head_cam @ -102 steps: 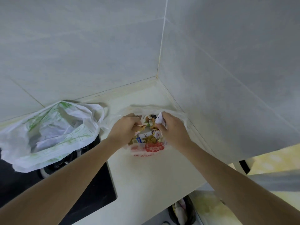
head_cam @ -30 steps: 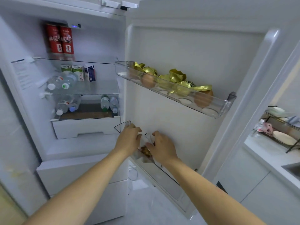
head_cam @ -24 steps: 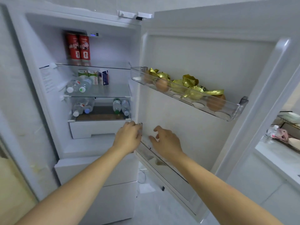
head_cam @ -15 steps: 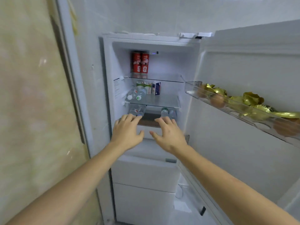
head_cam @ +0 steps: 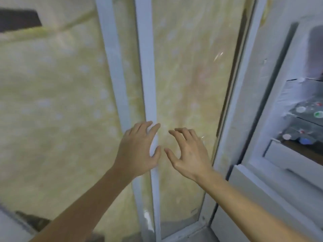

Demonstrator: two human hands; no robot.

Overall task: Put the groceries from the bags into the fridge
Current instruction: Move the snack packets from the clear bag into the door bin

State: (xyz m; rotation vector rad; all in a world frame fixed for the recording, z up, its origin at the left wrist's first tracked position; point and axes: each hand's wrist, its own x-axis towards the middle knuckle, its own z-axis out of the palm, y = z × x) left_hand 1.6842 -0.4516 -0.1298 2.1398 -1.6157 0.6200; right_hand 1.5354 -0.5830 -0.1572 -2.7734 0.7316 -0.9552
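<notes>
Both hands empty: left hand (head_cam: pixel 138 151) and right hand (head_cam: pixel 189 154) hanging open, fingers spread, gripping nothing, in front of a yellowish frosted glass door (head_cam: pixel 183 84) with white frame (head_cam: pixel 146 75). Fridge (head_cam: pixel 286 137) showing at right edge, door open, blurry bottles (head_cam: pixel 307 112) lying on shelves; about four caps visible, exact count unclear. No bags or groceries in view, so probably heading off to fetch more. To do this well: pick up a full handful and leave the fridge open. Hands: two.
</notes>
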